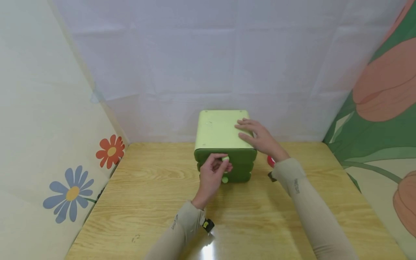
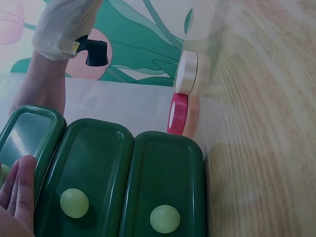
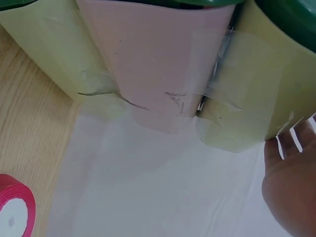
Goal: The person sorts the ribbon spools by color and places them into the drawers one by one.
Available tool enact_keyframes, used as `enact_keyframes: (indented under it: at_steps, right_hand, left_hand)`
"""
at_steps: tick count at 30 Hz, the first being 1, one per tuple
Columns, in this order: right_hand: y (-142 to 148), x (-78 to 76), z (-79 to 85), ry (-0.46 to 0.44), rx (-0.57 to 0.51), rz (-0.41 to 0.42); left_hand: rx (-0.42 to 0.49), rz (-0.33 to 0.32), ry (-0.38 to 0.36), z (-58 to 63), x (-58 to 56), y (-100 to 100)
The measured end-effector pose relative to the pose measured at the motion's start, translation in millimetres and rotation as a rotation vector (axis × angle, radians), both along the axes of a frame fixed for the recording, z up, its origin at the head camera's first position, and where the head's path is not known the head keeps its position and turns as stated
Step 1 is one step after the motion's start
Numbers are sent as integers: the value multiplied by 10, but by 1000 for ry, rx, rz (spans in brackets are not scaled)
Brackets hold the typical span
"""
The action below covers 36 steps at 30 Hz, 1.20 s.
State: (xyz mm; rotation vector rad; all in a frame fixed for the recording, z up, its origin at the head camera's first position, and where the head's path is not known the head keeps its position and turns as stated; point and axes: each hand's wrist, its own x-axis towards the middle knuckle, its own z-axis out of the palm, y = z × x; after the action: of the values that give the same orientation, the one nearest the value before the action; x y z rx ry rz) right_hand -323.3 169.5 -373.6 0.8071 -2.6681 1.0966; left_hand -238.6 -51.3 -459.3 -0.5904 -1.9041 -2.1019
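Wooden table (image 1: 146, 187), drawers' top knob (image 1: 225, 158) between left fingers (image 1: 217, 156)

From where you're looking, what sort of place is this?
Probably a staged tabletop workspace: a wood-grain table, a creased whitish sheet behind it, and flower-patterned walls on both sides.
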Motion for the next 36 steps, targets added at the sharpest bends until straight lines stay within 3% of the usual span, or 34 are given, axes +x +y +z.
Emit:
enact_keyframes:
  at_steps: [36]
  right_hand:
    - [5,27,6,-33,-32,0]
  left_hand:
    - [-12,-10,-5,-4,-62,1]
